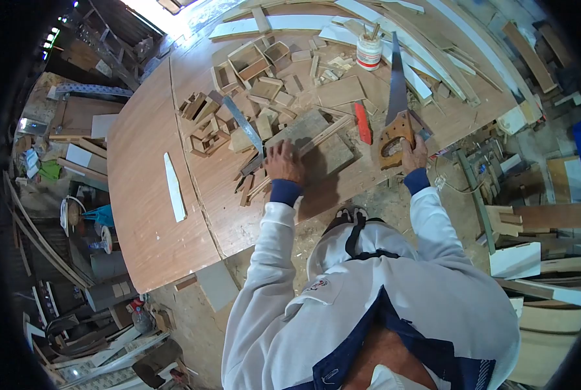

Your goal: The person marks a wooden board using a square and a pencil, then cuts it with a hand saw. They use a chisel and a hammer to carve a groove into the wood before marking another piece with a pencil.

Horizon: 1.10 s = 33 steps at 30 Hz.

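Observation:
My right hand (415, 155) is closed around the wooden handle of a hand saw (397, 91), whose blade points away from me over the table. Bent over thin wooden strips (323, 135), my left hand (284, 162) presses them against a grey board (342, 158); its palm side is hidden. The strips stick out on both sides of that hand. Just left of its fingers lies a try square (243, 125) with a metal blade. A red tool (362, 123), perhaps a utility knife, rests between the board and the saw.
Small wooden boxes (248, 62) and offcuts crowd the table's (141, 162) far middle. A white jar (368, 52) with sticks in it stands near long white-faced strips (271, 25). One pointed white piece (173, 187) lies at left. Stacked boards (550, 224) fill the floor at right.

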### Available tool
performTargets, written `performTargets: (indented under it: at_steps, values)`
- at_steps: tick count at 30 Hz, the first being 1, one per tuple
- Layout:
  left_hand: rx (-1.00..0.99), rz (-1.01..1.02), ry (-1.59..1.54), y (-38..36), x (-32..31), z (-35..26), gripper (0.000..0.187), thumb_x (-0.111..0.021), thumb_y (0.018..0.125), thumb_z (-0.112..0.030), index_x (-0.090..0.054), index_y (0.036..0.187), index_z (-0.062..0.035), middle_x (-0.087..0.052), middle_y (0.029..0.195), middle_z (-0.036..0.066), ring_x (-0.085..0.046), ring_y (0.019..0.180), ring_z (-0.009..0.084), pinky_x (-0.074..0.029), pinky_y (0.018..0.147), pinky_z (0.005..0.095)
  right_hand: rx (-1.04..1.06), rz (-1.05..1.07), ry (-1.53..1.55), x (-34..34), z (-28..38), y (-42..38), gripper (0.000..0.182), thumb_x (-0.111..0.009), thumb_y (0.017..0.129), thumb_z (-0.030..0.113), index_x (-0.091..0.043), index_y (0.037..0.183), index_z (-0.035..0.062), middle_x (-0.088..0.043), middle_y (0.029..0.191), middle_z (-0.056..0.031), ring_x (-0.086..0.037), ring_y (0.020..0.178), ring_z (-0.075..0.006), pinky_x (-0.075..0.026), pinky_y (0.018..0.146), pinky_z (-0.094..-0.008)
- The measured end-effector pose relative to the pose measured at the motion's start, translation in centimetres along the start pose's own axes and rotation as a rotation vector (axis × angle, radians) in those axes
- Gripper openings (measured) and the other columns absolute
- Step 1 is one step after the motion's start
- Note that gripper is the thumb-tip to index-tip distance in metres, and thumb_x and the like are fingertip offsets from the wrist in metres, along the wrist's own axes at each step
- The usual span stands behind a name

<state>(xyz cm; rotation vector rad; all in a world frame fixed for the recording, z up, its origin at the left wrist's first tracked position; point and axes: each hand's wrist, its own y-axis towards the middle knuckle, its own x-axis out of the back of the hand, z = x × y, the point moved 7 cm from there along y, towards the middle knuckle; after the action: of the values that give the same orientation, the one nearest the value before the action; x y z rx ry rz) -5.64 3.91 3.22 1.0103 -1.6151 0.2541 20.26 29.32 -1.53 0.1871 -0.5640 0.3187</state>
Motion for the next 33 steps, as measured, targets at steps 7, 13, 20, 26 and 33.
performTargets:
  at_steps: [7,13,20,26,33]
  values:
    - [0.006,0.084,-0.029,-0.4,-4.5,-2.4,0.037,-0.057,0.081,-0.027,-0.054,0.116,-0.0161,-0.050,0.123,0.008,-0.044,0.114,0.0308,-0.034,0.088,0.0529,0.094,-0.149,0.327,5.4,3.1,-5.6,0.026,-0.055,0.086,0.011,-0.052,0.107,-0.0025,-0.059,0.091,-0.0122,-0.059,0.081,-0.0202,-0.048,0.073,-0.0310]
    - [0.011,0.097,-0.039,-0.5,-5.7,-2.6,0.034,-0.057,0.079,-0.021,-0.056,0.113,-0.0173,-0.050,0.116,0.009,-0.043,0.112,0.0320,-0.033,0.088,0.0547,0.118,-0.104,0.364,9.0,7.2,-10.3,0.023,-0.058,0.086,0.003,-0.051,0.107,-0.0011,-0.058,0.088,-0.0048,-0.056,0.071,-0.0078,-0.047,0.064,-0.0223]
    - [0.030,0.132,-0.097,-0.5,-6.1,-2.9,0.036,-0.059,0.075,-0.017,-0.057,0.111,-0.0164,-0.050,0.115,0.009,-0.043,0.111,0.0335,-0.033,0.089,0.0553,-0.025,0.150,0.465,5.3,6.8,-14.2,0.023,-0.059,0.085,0.003,-0.051,0.107,-0.0011,-0.059,0.089,-0.0063,-0.055,0.068,-0.0079,-0.047,0.062,-0.0222]
    - [-0.014,0.119,-0.061,-0.7,-6.8,-3.5,0.053,-0.063,0.067,-0.018,-0.051,0.118,-0.0147,-0.047,0.118,0.012,-0.041,0.112,0.0346,-0.033,0.091,0.0532,-0.135,0.227,0.521,2.7,4.6,-15.6,0.023,-0.059,0.084,0.002,-0.051,0.106,-0.0016,-0.058,0.084,-0.0056,-0.053,0.064,-0.0075,-0.043,0.055,-0.0217]
    - [-0.005,0.101,-0.151,-0.5,-6.9,-3.6,0.051,-0.070,0.061,-0.021,-0.055,0.110,-0.0139,-0.047,0.116,0.012,-0.041,0.111,0.0332,-0.034,0.092,0.0499,-0.140,0.267,0.420,1.7,2.0,-15.8,0.026,-0.060,0.083,0.001,-0.051,0.107,-0.0014,-0.060,0.088,-0.0079,-0.058,0.076,-0.0115,-0.047,0.067,-0.0242]
